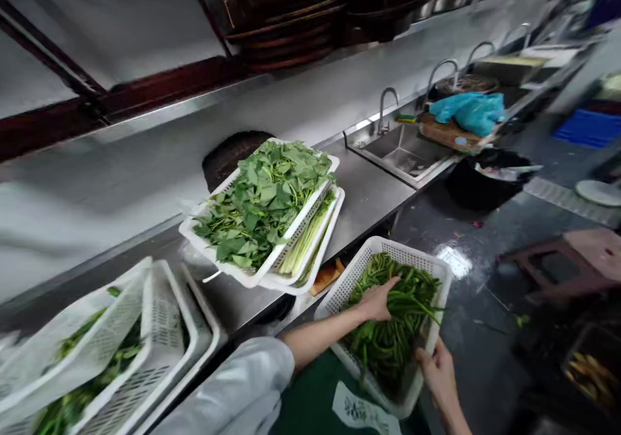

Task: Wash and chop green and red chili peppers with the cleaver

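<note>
Right hand: my right hand [439, 370] grips the near right rim of the white basket [427, 268], fingers curled over the edge
Left hand: my left hand [376, 302] lies open, palm down, on the green stems [407, 305], holding nothing as far as I can tell
Basket: in front of my waist, below the counter edge, heaped with stems
Counter: steel counter [369, 195] just beyond; tray of leafy greens [264, 199] stacked on another tray
Farther: sink [402, 153], then blue bag [468, 111]
</note>
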The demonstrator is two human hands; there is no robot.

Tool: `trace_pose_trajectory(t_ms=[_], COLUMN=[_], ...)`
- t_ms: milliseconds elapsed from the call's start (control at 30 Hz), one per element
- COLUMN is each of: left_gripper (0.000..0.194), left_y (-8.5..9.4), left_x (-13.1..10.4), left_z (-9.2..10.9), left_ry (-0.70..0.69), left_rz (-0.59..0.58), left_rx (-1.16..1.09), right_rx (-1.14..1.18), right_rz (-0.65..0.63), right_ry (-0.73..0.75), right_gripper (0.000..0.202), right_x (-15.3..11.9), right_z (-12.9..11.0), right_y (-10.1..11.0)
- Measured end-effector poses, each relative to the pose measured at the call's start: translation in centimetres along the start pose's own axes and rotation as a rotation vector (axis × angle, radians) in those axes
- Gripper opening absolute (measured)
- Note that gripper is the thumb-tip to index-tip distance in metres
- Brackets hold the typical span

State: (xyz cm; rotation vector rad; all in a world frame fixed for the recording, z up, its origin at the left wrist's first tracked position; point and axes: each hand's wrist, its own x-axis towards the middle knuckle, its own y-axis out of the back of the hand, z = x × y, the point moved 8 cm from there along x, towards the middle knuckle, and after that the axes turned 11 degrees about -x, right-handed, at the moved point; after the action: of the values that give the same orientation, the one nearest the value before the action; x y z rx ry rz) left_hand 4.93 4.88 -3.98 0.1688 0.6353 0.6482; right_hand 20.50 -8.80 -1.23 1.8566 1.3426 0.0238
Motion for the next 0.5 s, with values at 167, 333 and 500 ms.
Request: trace_pose_trajectory(t_ms=[167,333,500], left_gripper=[0.117,0.113,0.109], left_y=[4.2,11.1,18.8], left_x=[7.6,13.8,20.2], left_z=[2.5,2.0,-1.1], left_ry=[0.057,-0.002,-0.117], left_rz=[0.137,0.271,0.298], left_rx=[-0.036,-0.284,-0.797], right_rx=[-0.022,0.028,0.058], right_rz=[-0.077,-0.109,-0.129], right_ry=[0.049,0.104,0.149], right_gripper=[0.056,0.044,0.046], right_x=[10.6,19.1,28.2], right_z=[-3.5,-8.3,-13.6], right_y=[2.0,1.4,-0.6])
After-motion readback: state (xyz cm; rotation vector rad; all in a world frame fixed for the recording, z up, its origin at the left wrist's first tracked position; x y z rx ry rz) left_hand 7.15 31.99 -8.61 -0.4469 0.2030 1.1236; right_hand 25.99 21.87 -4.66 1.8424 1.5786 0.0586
